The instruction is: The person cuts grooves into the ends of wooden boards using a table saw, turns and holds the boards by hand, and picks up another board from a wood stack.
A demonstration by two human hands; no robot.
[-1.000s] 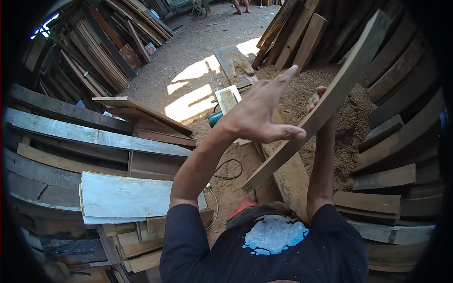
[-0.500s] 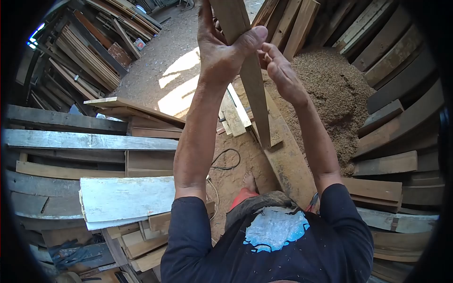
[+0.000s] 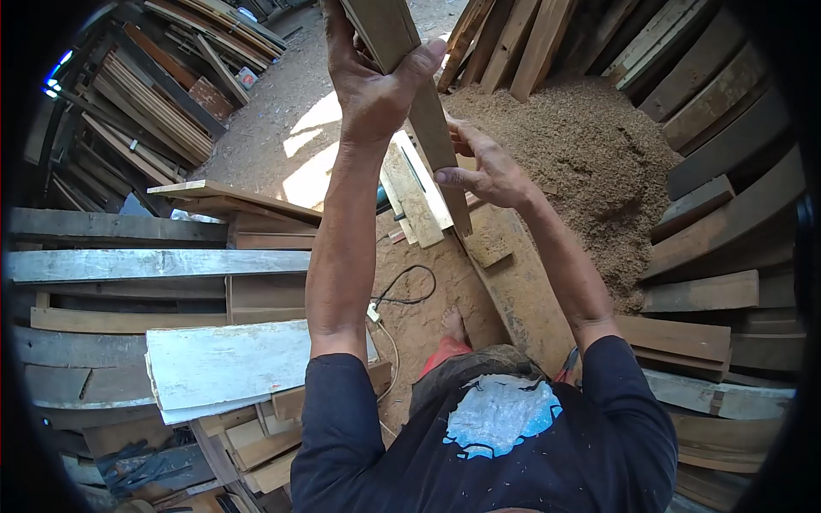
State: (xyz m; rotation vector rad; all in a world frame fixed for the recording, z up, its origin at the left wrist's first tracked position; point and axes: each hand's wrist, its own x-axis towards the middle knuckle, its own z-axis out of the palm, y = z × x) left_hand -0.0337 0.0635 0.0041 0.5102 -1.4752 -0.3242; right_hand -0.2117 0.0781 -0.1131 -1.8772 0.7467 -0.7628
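Note:
A long wooden plank (image 3: 434,128) is held up in front of me, its near end pointing down toward the bench. My left hand (image 3: 376,90) is closed around its upper part, thumb across the face. Lower down, my right hand (image 3: 490,171) grips the right edge, with the thumb on the near face and the fingers partly hidden behind. Below the plank's lower end lies a small wooden block (image 3: 490,248) on a thick, dusty wooden beam (image 3: 534,295). Left of the beam's far part are pale wood strips (image 3: 409,201).
A heap of wood shavings (image 3: 581,154) spreads to the right, with boards (image 3: 718,299) stacked beyond it. On the left stand more stacked boards, topped by a white-painted board (image 3: 231,363). A dark cable (image 3: 415,299) and plug (image 3: 373,313) lie on the dusty ground near my foot (image 3: 453,325).
The plank and my left hand have shifted left, and the plank's lower end has risen. My right hand has moved down the plank, its thumb now on the near face.

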